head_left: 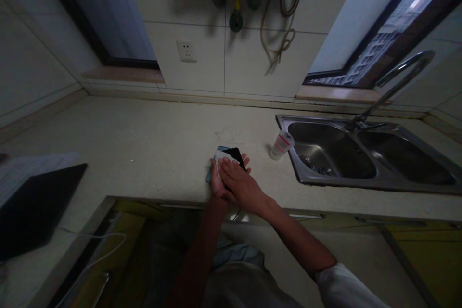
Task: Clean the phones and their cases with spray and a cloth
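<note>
A black phone (236, 155) lies face up in my left hand (217, 186), which cradles it from below. My left thumb is along one side and the fingertips show past the other. Over the screen, my right hand (238, 180) lies with its fingers together, pressing a white tissue or cloth (221, 155) onto the phone. The right hand hides much of both. On the counter under my hands is a flat bluish object (209, 176), mostly covered; its kind is unclear.
A clear plastic cup (281, 145) with red marking stands on the counter (144, 139) by the double steel sink (301, 175). A curved faucet (397, 79) rises behind the sink. At the left lie a black laptop-like slab (39, 207), papers (32, 168) and a white cable (108, 236).
</note>
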{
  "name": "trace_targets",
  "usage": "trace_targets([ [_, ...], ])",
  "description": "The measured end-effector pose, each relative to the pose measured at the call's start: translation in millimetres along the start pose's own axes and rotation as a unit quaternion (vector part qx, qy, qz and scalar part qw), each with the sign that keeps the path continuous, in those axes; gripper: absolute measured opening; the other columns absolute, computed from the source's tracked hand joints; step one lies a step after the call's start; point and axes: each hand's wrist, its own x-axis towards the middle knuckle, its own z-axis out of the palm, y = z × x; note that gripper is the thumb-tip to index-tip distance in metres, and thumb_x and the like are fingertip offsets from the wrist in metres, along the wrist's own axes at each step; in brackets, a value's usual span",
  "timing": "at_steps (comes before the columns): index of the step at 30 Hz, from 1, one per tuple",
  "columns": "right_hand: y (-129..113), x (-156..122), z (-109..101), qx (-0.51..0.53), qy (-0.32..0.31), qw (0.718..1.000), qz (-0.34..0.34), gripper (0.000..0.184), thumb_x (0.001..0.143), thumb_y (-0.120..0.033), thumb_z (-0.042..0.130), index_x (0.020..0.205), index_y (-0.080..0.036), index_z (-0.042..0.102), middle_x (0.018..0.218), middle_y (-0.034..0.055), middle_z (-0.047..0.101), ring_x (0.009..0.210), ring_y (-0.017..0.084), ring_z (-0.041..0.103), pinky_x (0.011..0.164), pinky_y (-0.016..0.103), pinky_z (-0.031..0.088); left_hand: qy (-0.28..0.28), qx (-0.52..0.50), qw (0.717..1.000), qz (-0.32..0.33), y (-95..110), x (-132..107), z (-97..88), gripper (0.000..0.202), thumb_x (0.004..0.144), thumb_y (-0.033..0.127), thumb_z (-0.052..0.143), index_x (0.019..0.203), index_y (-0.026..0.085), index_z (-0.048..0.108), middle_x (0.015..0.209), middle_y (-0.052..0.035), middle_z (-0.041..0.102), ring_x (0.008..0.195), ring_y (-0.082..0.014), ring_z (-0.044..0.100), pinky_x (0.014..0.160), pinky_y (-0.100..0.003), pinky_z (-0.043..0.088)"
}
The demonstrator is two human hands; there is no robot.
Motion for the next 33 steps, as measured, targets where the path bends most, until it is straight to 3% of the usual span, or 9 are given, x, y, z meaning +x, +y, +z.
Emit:
trace_targets([
  [5, -3.6, -28.3, -11.2, 0.024, -0.012, 0.997, -0.072, 0.058, 0.097, -0.042, 0.057, 0.145, -0.012, 0.048, 0.149, 0.0172, 0.051, 0.145, 0.027, 0.04, 0.12, 0.048, 0.035, -0.01, -0.005, 1.0, 0.022, 12.0, -0.3, -9.4, 0.081, 0.088, 0.077, 0.03, 0.128, 0.014, 0.062, 0.129, -0.0191, 0.066, 0.13, -0.0297, 0.055, 0.099, -0.045, 0.051],
  [10, 8.2, -50.9, -20.5, 0.04, 0.003, 0.999, -0.036, 0.049, 0.099, -0.044, 0.051, 0.143, -0.021, 0.052, 0.144, 0.0114, 0.058, 0.139, 0.025, 0.049, 0.117, 0.046, 0.04, -0.016, 0.005, 0.999, 0.032, 9.2, 3.3, -18.8, 0.081, 0.089, 0.076, 0.027, 0.128, 0.014, 0.062, 0.13, -0.0187, 0.065, 0.132, -0.0301, 0.054, 0.101, -0.045, 0.049],
  [13, 17.8, -42.3, -20.4, 0.016, 0.016, 0.999, 0.024, 0.055, 0.098, -0.045, 0.053, 0.146, -0.019, 0.049, 0.15, 0.0154, 0.05, 0.142, 0.028, 0.043, 0.116, 0.05, 0.04, -0.015, 0.011, 1.0, 0.016, 3.7, 3.8, -20.4, 0.081, 0.088, 0.078, 0.03, 0.127, 0.014, 0.063, 0.127, -0.0185, 0.066, 0.132, -0.0318, 0.053, 0.105, -0.047, 0.046],
  [18, 17.6, -7.1, -14.2, -0.022, 0.051, 0.995, 0.082, 0.064, 0.097, -0.047, 0.054, 0.15, -0.013, 0.041, 0.157, 0.0216, 0.035, 0.149, 0.034, 0.028, 0.12, 0.062, 0.027, 0.015, 0.019, 0.999, 0.025, -3.6, 3.0, -20.0, 0.069, 0.09, 0.073, 0.034, 0.126, 0.022, 0.064, 0.127, -0.0128, 0.067, 0.132, -0.0301, 0.054, 0.109, -0.046, 0.043],
  [23, -5.3, 0.6, -7.3, 0.001, -0.013, 1.0, -0.011, 0.07, 0.091, -0.043, 0.064, 0.148, -0.009, 0.043, 0.155, 0.0221, 0.04, 0.149, 0.033, 0.03, 0.122, 0.055, 0.027, -0.036, -0.005, 0.999, -0.013, 1.5, -2.8, -14.5, 0.084, 0.085, 0.081, 0.031, 0.131, 0.017, 0.06, 0.132, -0.018, 0.063, 0.137, -0.0323, 0.048, 0.11, -0.053, 0.04],
  [26, -11.3, -13.2, -11.9, 0.017, -0.044, 0.997, -0.068, 0.063, 0.093, -0.044, 0.063, 0.145, -0.011, 0.049, 0.149, 0.0185, 0.049, 0.144, 0.03, 0.04, 0.121, 0.049, 0.032, -0.04, -0.011, 0.999, 0.001, 7.5, -7.0, -14.5, 0.087, 0.084, 0.082, 0.031, 0.132, 0.015, 0.06, 0.137, -0.0185, 0.06, 0.14, -0.0304, 0.044, 0.11, -0.048, 0.041],
  [33, 3.1, -49.6, -29.5, 0.068, -0.019, 0.99, -0.118, 0.041, 0.098, -0.032, 0.057, 0.137, -0.023, 0.059, 0.137, 0.0083, 0.063, 0.133, 0.022, 0.055, 0.118, 0.044, 0.039, -0.038, 0.01, 0.998, 0.052, 9.3, -5.0, -20.3, 0.075, 0.089, 0.074, 0.036, 0.136, 0.02, 0.057, 0.141, -0.0168, 0.058, 0.141, -0.0315, 0.043, 0.104, -0.05, 0.047],
])
